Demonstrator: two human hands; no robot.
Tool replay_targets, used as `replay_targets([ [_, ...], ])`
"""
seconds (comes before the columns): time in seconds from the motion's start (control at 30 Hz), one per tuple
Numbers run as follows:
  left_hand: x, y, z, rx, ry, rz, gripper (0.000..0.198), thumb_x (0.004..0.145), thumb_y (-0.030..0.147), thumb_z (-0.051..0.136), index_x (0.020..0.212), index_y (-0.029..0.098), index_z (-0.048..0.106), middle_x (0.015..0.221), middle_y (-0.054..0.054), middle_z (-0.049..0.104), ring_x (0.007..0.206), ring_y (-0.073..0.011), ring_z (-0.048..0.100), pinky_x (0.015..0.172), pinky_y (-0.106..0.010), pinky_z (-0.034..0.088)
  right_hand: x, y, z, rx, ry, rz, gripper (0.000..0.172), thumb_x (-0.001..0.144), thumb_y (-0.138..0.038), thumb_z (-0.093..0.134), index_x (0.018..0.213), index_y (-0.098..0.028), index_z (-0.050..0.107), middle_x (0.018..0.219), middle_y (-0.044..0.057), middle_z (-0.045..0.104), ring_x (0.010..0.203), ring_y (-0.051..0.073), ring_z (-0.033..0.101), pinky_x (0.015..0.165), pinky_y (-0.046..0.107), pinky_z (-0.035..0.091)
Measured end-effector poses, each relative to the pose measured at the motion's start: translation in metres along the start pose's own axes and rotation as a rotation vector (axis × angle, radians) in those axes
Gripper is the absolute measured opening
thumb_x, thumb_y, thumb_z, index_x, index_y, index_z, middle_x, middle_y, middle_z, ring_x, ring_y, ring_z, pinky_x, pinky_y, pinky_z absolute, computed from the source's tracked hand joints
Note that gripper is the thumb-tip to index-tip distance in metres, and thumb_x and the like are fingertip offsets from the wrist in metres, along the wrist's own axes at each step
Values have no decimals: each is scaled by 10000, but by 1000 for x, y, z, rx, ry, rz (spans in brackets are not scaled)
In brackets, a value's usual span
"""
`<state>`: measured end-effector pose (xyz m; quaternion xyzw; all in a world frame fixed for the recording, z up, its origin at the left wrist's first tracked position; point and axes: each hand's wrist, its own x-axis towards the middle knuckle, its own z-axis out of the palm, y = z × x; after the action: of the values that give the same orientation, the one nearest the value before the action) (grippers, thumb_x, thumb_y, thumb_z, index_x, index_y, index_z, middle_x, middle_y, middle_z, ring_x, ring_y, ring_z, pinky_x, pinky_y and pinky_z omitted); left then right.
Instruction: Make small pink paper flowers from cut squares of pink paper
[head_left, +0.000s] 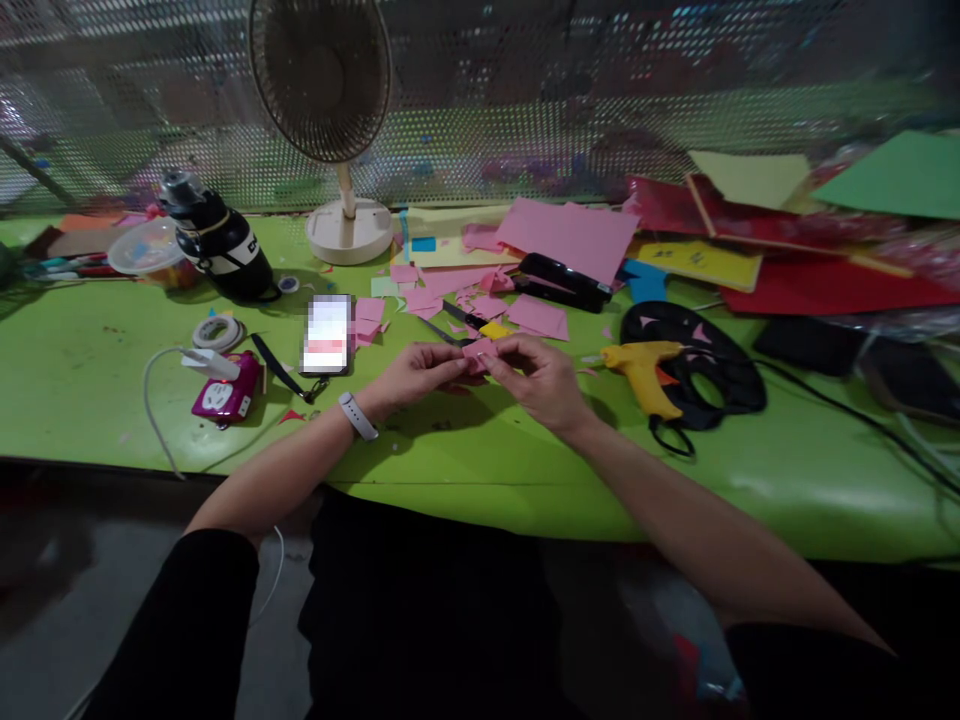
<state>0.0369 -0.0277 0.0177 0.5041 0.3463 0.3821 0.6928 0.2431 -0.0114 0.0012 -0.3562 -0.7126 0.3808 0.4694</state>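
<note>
Between my two hands is a small piece of pink paper (pixel 478 352), held just above the green table. My left hand (pixel 420 376) pinches its left side with thumb and finger. On the right side, the thumb and fingers of my right hand (pixel 541 380) grip the same piece. Right behind the paper lie scissors (pixel 459 322), partly hidden by the hands, among pink paper scraps (pixel 427 298). A black stapler (pixel 562 285) rests farther back. To the right of my right hand is a yellow glue gun (pixel 643 375) on a black pad (pixel 716 345).
A phone (pixel 328 335), a purple power strip (pixel 229 390) and tape rolls (pixel 217 332) lie to the left. Behind them stand a black bottle (pixel 225 245) and a fan (pixel 349 228). Coloured sheets (pixel 817 255) are piled at the back right. The glue gun's cable (pixel 817 405) runs rightward.
</note>
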Motion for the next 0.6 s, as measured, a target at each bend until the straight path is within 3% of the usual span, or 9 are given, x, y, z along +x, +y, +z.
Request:
replay_targets([
  [0.3, -1, 4, 2, 8, -4, -12, 215, 892, 306, 744, 962, 104, 722, 975, -94, 777, 912, -143, 741, 937, -341, 568, 0, -3, 0, 60, -44, 70, 210, 882, -425, 727, 883, -224, 666, 869, 37, 699, 783, 184, 675, 756, 376, 588],
  [0.47, -3, 4, 1, -25, -43, 1, 267, 875, 351, 760, 959, 101, 719, 954, -106, 782, 902, -160, 749, 897, -340, 588, 4, -11, -4, 122, 78, 149, 362, 868, -582, 696, 836, -242, 574, 757, -2, 603, 678, 153, 583, 622, 310, 507],
  [0.6, -4, 6, 2, -20, -61, -33, 208, 894, 311, 740, 942, 110, 718, 958, -107, 785, 892, -156, 750, 877, -327, 597, 4, -18, -6, 76, -88, 227, 466, 883, -679, 611, 742, -239, 545, 657, -7, 541, 590, 148, 513, 541, 305, 424],
])
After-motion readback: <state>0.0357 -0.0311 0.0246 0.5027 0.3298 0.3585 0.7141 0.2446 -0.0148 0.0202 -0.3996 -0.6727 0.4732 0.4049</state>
